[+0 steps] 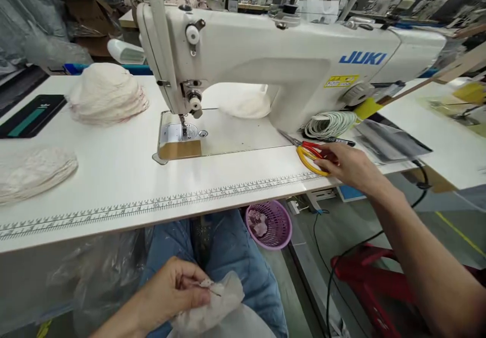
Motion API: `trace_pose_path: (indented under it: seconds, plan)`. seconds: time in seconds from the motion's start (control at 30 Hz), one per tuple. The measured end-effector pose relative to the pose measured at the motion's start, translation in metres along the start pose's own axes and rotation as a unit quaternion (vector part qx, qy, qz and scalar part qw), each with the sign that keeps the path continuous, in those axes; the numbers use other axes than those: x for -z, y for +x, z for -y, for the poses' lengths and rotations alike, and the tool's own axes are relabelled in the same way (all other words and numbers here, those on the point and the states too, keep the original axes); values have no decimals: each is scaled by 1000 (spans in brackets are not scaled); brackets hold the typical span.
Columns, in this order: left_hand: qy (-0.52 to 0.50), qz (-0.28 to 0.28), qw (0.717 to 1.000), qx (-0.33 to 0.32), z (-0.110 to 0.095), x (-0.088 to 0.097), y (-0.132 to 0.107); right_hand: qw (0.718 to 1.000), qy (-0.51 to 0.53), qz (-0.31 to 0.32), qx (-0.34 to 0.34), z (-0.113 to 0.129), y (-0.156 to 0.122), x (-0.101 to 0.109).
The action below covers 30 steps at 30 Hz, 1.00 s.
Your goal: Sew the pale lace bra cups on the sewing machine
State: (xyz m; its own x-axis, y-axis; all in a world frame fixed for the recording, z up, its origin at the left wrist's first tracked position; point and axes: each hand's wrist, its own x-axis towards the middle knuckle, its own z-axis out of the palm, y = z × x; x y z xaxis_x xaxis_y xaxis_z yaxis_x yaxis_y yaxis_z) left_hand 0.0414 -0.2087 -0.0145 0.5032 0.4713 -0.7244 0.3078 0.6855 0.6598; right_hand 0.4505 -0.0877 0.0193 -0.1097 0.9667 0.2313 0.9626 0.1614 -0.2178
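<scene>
Over my lap, my left hand (178, 295) pinches a piece of thin, pale fabric (216, 307) between thumb and fingers; the fabric hangs down past the bottom of the view. On the right side of the sewing table, my right hand (351, 165) has its fingers closed on the red and yellow handles of a pair of scissors (308, 158). The blades lie at the table surface, pointing left towards the white sewing machine (243, 39). Below the machine's head, the presser foot (184, 127) stands over the needle plate, with no fabric seen under it.
Stacks of pale fabric pieces (108, 95) (34, 173) lie on the left, by a black phone-like item (32, 116). More fabric (246, 104) sits behind the machine. A coiled cord (328, 125) lies near the scissors. A purple basket (283, 226) with scraps stands below the printed ruler (212, 196).
</scene>
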Motion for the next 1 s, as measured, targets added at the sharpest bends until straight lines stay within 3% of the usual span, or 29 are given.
trace_pose_path:
  seconds: [0.2,0.37,0.47,0.6,0.73,1.0]
  plan:
    - [3,-16,1000,-2,11,3,-2,996,-38,58,58,19,-8,14]
    - [-37,5,999,-4,28,9,3,990,23,101,97,79,-53,26]
    - [-49,19,999,-6,31,10,3,953,210,197,91,122,-89,18]
    - [-19,18,1000,-7,31,10,1,912,244,320,74,158,-119,-11]
    - [-1,-4,1000,-7,31,8,0,882,272,379,70,166,-129,-35]
    - [3,-7,1000,-12,37,9,3,871,292,390,72,167,-134,-50]
